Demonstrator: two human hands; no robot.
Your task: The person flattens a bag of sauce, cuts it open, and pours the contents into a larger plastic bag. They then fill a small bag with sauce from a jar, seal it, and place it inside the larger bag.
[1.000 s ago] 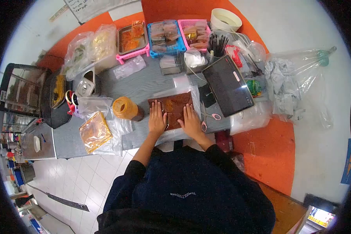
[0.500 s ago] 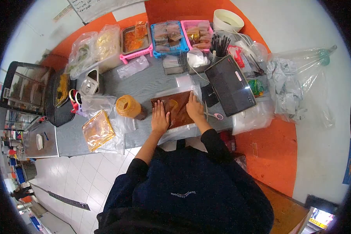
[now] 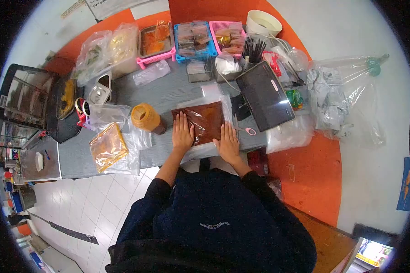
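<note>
A flat clear bag of dark red-brown sauce lies on clear plastic sheets on the grey table. My left hand rests flat on its left edge, fingers stretched out. On its lower right edge lies my right hand, fingers spread and pointing away from me. To the left stands an open jar of orange-brown sauce. Farther left, a flat bag of orange sauce lies on more clear plastic.
Scissors lie just right of my right hand, beside a tilted tablet. Along the back are a blue basket, a pink basket and a metal tray. A steel container stands at left.
My right hand has moved from the upper right of the sauce bag down to its lower right edge, its fingers now spread. The whole view has shifted slightly left.
</note>
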